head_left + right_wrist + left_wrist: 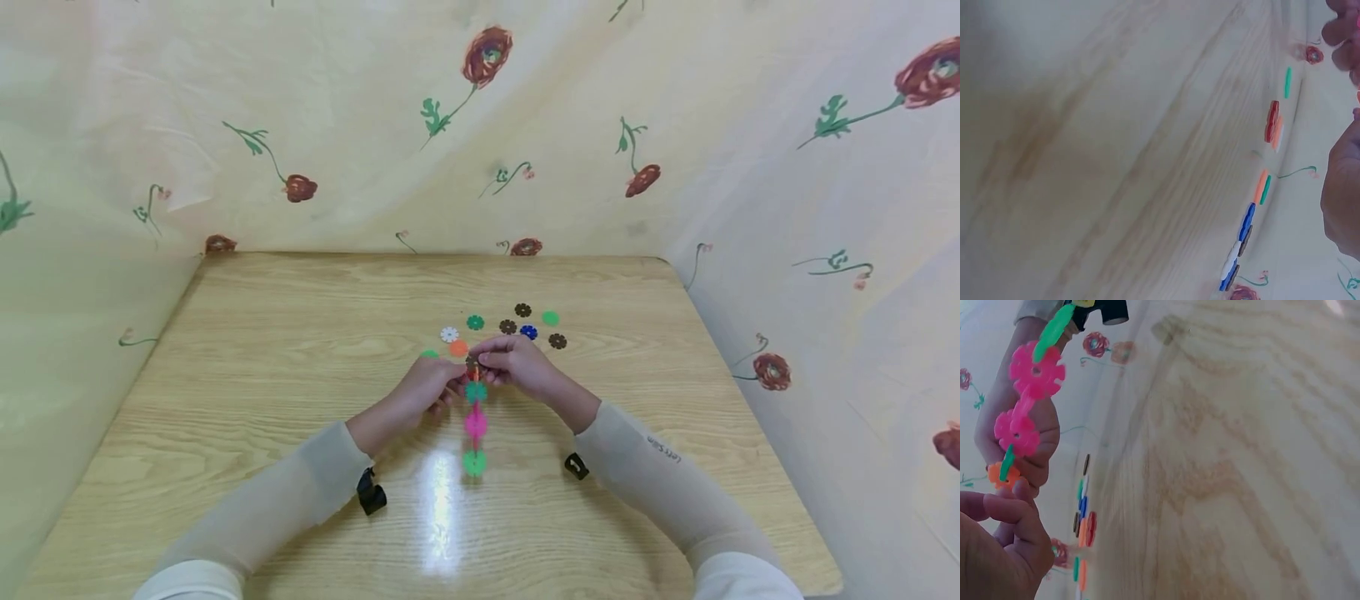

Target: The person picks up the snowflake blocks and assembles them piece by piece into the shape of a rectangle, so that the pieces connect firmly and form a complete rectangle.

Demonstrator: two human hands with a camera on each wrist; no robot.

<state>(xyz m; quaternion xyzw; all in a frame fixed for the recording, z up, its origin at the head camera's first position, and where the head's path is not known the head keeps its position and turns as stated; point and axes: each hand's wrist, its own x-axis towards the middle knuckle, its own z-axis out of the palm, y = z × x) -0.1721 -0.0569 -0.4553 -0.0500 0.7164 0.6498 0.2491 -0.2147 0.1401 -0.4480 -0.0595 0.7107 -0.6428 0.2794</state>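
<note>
A chain of notched plastic flower discs extends from between both hands toward the person. Its near end is a light green disc (474,463), followed by pink discs (476,425), a darker green disc (476,391) and an orange disc (1001,477). My left hand (426,390) pinches the chain's far end from the left side. A brown disc (472,363) sits at that end, pinched by the fingers of my right hand (525,368). Fingertips partly hide the join between them. The left wrist view shows the chain raised above the table, beside the left hand (1007,544).
Loose discs lie on the wooden table (262,350) beyond the hands: a white disc (449,334), an orange one (458,348), a green one (476,322), a blue one (528,332) and several brown ones (557,342). Flowered cloth (360,167) hangs behind.
</note>
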